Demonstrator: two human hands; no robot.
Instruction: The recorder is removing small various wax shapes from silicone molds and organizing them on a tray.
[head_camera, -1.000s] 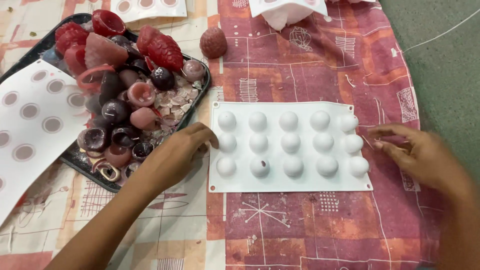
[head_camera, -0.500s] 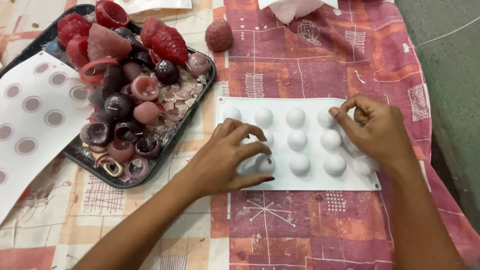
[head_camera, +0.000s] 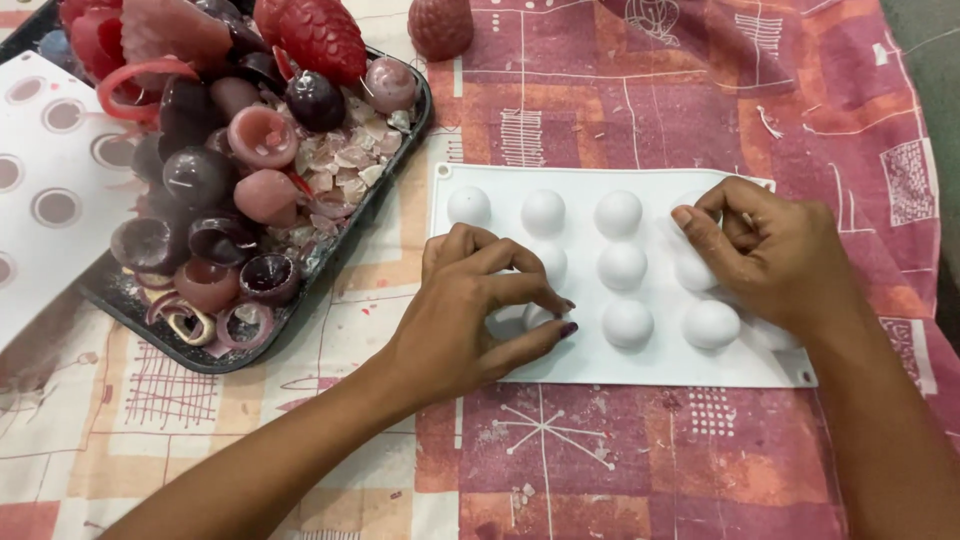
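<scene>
Now both hands on white mold (head_camera: 600, 360): L hand (head_camera: 470, 310) pinching dome, R hand (head_camera: 775, 250) curled.

Counted in the head view: two hands, the left hand (head_camera: 470, 310) and the right hand (head_camera: 770, 250), both resting on one white silicone mould (head_camera: 590, 365) turned bumps-up. Nine domes (head_camera: 618, 213) of that mould were wholly or partly visible; any others lay hidden under the hands. One black tray (head_camera: 300, 300) held a heap of dark red and pink wax pieces (head_camera: 265, 135), too crowded for a firm count. One red cone-shaped piece (head_camera: 440, 25) stood alone on the patterned cloth (head_camera: 600, 100). One second white mould sheet (head_camera: 50, 200) lay at the left edge, with five round hollows showing
</scene>
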